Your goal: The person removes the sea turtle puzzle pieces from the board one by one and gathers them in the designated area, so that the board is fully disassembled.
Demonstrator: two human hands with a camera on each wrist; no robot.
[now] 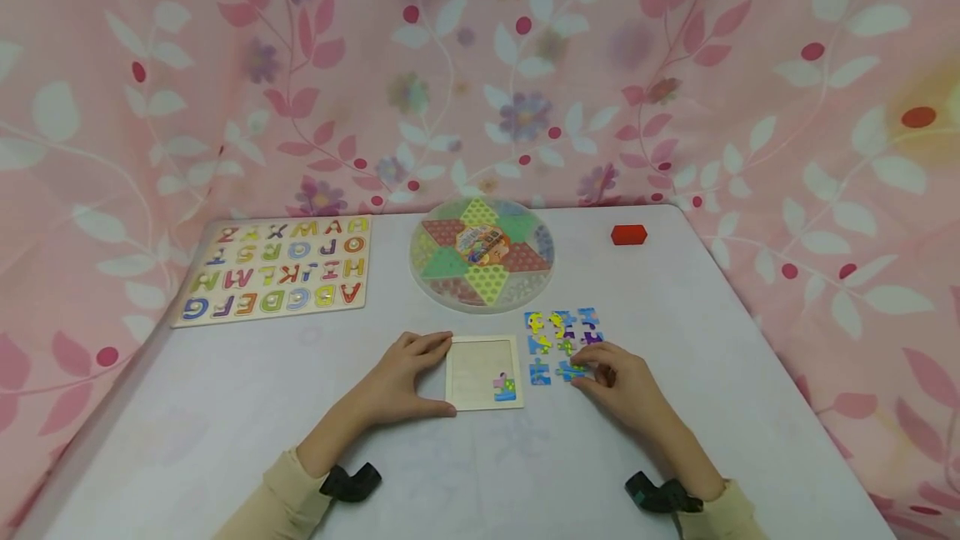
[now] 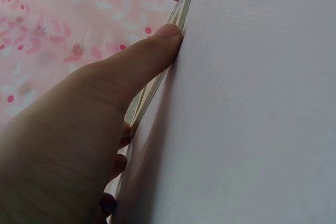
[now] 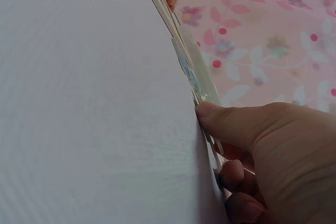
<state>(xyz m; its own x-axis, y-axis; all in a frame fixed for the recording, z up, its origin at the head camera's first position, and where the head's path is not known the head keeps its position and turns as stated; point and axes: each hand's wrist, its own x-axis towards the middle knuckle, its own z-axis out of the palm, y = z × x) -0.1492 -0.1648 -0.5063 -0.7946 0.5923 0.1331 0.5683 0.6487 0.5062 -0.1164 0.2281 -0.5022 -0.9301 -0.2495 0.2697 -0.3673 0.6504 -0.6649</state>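
My left hand [image 1: 397, 382] grips a square wooden puzzle tray [image 1: 448, 373] at its left side, thumb at the near corner and fingers at the far one. In the left wrist view the thumb [image 2: 168, 31] lies along the tray's edge. A few joined pieces [image 1: 505, 388] sit in the tray's near right corner. To the tray's right several colourful jigsaw pieces [image 1: 540, 372] are laid in rows. My right hand [image 1: 626, 386] pinches a blue-and-green puzzle piece [image 1: 567, 372] at the near end of these rows, its other fingers curled under, as the right wrist view shows.
A wooden alphabet board [image 1: 281, 269] lies at the back left. Behind the tray is a round Chinese checkers set [image 1: 483, 282] in a clear case. One red block [image 1: 628, 235] sits at the back right. A pink floral curtain [image 1: 480, 65] hangs along the white table's back edge.
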